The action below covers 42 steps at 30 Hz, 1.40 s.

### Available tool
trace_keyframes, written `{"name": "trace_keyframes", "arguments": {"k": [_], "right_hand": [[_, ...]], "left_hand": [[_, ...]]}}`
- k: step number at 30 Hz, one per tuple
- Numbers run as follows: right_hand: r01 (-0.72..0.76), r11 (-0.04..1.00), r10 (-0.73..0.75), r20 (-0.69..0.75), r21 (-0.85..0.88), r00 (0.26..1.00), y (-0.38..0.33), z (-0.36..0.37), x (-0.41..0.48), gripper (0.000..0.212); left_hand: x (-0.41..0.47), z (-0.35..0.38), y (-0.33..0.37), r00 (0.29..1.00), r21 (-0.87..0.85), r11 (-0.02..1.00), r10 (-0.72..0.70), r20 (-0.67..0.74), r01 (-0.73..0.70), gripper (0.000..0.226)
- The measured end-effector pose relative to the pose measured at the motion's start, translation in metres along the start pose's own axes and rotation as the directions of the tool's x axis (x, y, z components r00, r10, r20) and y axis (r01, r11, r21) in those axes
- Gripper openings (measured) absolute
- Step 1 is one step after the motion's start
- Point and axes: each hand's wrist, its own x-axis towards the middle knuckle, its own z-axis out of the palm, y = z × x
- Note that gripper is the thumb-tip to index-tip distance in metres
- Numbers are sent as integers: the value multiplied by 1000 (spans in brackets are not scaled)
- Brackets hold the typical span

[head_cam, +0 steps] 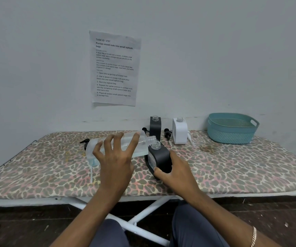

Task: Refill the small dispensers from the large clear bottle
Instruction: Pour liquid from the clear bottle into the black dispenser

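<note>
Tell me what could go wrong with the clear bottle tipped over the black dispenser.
The mouth of the large clear bottle is just above the narrow neck of the black dispenser; liquid could miss and wet the patterned cover. The left hand holds the bottle in a wide spread grip, so it might slip. The right hand holds the dispenser tilted; it may spill when nearly full.

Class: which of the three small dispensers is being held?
The front black dispenser, gripped by the right hand; the rear black dispenser and the white dispenser stand untouched behind.
</note>
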Motion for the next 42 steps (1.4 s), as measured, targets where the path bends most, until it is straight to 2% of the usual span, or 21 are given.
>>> {"name": "trace_keyframes", "arguments": {"k": [19,27,31,36,42], "right_hand": [[-20,997,23,-45,71,999,-5,-3,4,35],[-17,990,24,-44,141,999,-13,-14,8,41],[-30,990,34,-31,139,999,-11,-11,6,41],[-37,989,41,-27,144,999,-8,-9,6,36],[-25,987,30,-28,158,999,-7,-9,5,44]], "left_hand": [[1,0,1,998,-18,1000,-21,-57,20,99],[1,3,-4,993,-163,981,-112,-36,105,97],[6,4,-10,977,-318,929,-211,-29,191,85],[10,4,-23,944,-538,793,-330,14,285,74],[13,10,-30,902,-609,701,-428,57,371,72]]}}
